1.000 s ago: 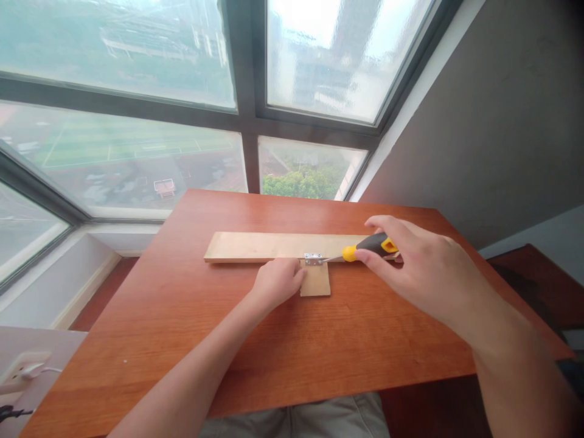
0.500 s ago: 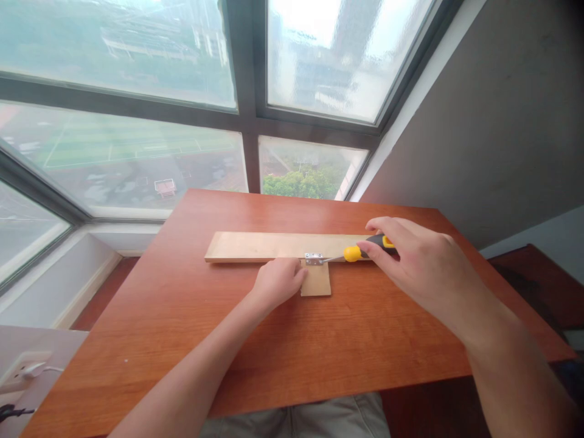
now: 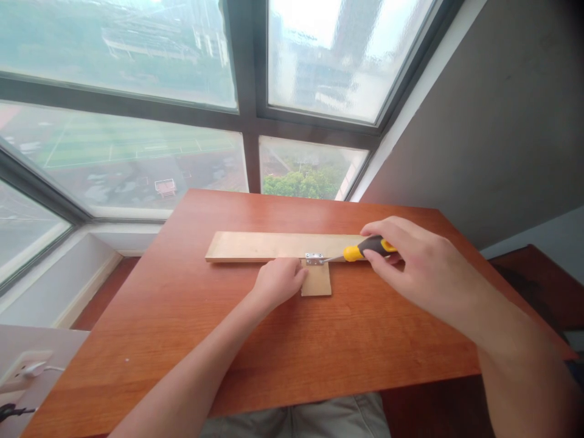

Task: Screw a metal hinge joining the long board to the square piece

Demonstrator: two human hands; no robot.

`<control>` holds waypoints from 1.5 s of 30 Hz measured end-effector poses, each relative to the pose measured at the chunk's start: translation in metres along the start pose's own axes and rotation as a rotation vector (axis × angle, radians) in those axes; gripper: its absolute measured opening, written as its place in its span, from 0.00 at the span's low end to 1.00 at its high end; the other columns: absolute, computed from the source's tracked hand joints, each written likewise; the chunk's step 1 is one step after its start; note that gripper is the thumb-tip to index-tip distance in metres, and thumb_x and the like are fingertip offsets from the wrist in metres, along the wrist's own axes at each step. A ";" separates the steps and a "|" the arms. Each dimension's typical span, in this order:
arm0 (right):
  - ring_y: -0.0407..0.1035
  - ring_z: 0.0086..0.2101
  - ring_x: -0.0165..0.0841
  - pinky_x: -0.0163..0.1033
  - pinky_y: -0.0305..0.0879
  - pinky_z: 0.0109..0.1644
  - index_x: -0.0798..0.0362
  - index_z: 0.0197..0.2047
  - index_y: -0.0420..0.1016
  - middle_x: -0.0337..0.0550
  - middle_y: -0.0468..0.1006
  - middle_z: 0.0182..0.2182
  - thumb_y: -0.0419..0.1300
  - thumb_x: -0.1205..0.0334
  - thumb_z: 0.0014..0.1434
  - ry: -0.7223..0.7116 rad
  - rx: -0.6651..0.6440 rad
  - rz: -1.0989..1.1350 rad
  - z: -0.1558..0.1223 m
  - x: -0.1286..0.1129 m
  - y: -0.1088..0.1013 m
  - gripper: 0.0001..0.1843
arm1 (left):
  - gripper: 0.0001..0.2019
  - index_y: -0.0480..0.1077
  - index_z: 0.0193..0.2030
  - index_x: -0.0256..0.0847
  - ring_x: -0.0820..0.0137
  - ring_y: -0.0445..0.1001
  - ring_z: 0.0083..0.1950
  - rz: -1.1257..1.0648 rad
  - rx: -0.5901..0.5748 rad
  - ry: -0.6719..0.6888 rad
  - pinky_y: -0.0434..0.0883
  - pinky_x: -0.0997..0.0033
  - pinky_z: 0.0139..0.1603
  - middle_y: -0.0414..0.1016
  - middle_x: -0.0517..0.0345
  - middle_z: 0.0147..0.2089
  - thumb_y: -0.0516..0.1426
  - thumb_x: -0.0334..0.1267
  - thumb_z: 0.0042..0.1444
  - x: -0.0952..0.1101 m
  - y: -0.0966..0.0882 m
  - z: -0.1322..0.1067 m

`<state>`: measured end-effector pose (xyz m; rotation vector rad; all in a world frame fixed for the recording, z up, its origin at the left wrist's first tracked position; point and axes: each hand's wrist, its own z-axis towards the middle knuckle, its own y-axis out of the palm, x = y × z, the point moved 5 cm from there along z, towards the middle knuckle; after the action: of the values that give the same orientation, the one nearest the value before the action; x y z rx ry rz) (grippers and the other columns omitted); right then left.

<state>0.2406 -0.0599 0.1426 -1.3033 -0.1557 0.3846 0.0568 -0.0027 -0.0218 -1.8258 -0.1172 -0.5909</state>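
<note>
A long pale wooden board [image 3: 264, 244] lies flat across the table. Against its near edge sits a small wooden piece [image 3: 316, 286], with a silver metal hinge [image 3: 314, 259] bridging the two. My right hand [image 3: 415, 255] grips a yellow and black screwdriver [image 3: 353, 253], thumb and fingers around the handle. The shaft slants left and its tip meets the right end of the hinge. My left hand [image 3: 279, 281] is closed at the left edge of the small piece, its thumb against that piece and its fingers by the long board. Its fingertips are hidden.
The reddish-brown wooden table [image 3: 292, 340] stands close to large windows [image 3: 314, 164] with grey frames. A wall [image 3: 511, 121] slopes up on the right. At the lower left is a wall socket [image 3: 30, 371] with a plug in it.
My right hand has shifted its fingers and thumb around the screwdriver handle, and the handle has turned a little. The tip stays at the hinge. My left hand and both wooden pieces look still.
</note>
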 end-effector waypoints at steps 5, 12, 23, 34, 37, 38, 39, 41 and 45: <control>0.72 0.49 0.40 0.45 0.68 0.48 0.46 0.51 0.68 0.42 0.75 0.54 0.58 0.65 0.61 -0.071 -0.004 0.097 0.000 -0.003 -0.003 0.15 | 0.15 0.70 0.29 0.44 0.61 0.77 0.39 -0.001 -0.005 0.002 0.65 0.69 0.33 0.80 0.53 0.36 0.51 0.47 0.62 0.000 0.000 0.000; 0.74 0.46 0.39 0.44 0.68 0.46 0.47 0.50 0.69 0.41 0.77 0.49 0.54 0.66 0.64 -0.050 0.045 0.071 0.003 -0.003 -0.001 0.12 | 0.15 0.70 0.29 0.44 0.60 0.77 0.39 -0.003 -0.003 -0.003 0.66 0.69 0.34 0.80 0.53 0.36 0.51 0.47 0.63 0.000 0.001 0.000; 0.76 0.41 0.37 0.43 0.69 0.44 0.47 0.48 0.71 0.38 0.80 0.42 0.54 0.59 0.67 0.015 0.082 -0.001 0.004 -0.002 0.000 0.08 | 0.16 0.69 0.28 0.44 0.61 0.77 0.38 -0.002 0.012 0.009 0.64 0.69 0.32 0.80 0.54 0.36 0.50 0.48 0.63 -0.002 0.003 0.000; 0.76 0.39 0.39 0.45 0.69 0.40 0.45 0.46 0.71 0.37 0.80 0.42 0.55 0.55 0.66 0.052 0.066 -0.022 0.000 0.003 -0.003 0.08 | 0.15 0.66 0.27 0.43 0.61 0.76 0.37 0.014 0.023 0.004 0.59 0.69 0.29 0.79 0.55 0.35 0.50 0.47 0.62 -0.002 0.002 0.000; 0.75 0.47 0.38 0.44 0.69 0.46 0.45 0.50 0.69 0.37 0.79 0.49 0.55 0.66 0.62 -0.078 0.035 0.052 0.000 -0.001 -0.003 0.13 | 0.15 0.65 0.28 0.43 0.61 0.76 0.38 0.015 0.013 0.001 0.60 0.70 0.30 0.79 0.55 0.36 0.50 0.47 0.62 -0.001 0.001 0.000; 0.73 0.52 0.38 0.43 0.69 0.49 0.45 0.53 0.68 0.38 0.76 0.54 0.56 0.68 0.60 -0.132 0.023 0.077 0.000 -0.004 -0.003 0.18 | 0.15 0.65 0.28 0.43 0.61 0.76 0.38 0.017 0.014 0.000 0.60 0.69 0.30 0.79 0.55 0.36 0.50 0.47 0.62 -0.001 0.001 0.000; 0.70 0.56 0.39 0.42 0.69 0.51 0.45 0.55 0.66 0.38 0.73 0.59 0.57 0.69 0.58 -0.170 0.017 0.088 -0.001 -0.006 -0.003 0.22 | 0.15 0.65 0.28 0.43 0.61 0.76 0.38 0.018 0.015 -0.001 0.60 0.69 0.30 0.79 0.55 0.36 0.50 0.47 0.62 0.000 0.001 0.000; 0.69 0.57 0.40 0.42 0.70 0.49 0.45 0.57 0.66 0.39 0.71 0.61 0.59 0.65 0.58 -0.159 0.030 0.055 0.000 -0.007 -0.003 0.23 | 0.15 0.65 0.28 0.43 0.61 0.76 0.38 0.018 0.016 -0.001 0.60 0.69 0.30 0.79 0.55 0.36 0.50 0.47 0.62 0.000 0.000 0.000; 0.77 0.40 0.39 0.44 0.70 0.40 0.46 0.48 0.71 0.37 0.81 0.44 0.57 0.56 0.65 -0.008 0.084 -0.039 0.002 0.001 -0.003 0.09 | 0.15 0.67 0.28 0.44 0.61 0.77 0.38 0.017 0.002 0.001 0.63 0.70 0.32 0.80 0.55 0.37 0.51 0.47 0.63 0.001 0.000 -0.001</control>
<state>0.2411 -0.0583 0.1461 -1.2142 -0.1702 0.3594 0.0575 -0.0036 -0.0212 -1.8226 -0.1011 -0.5798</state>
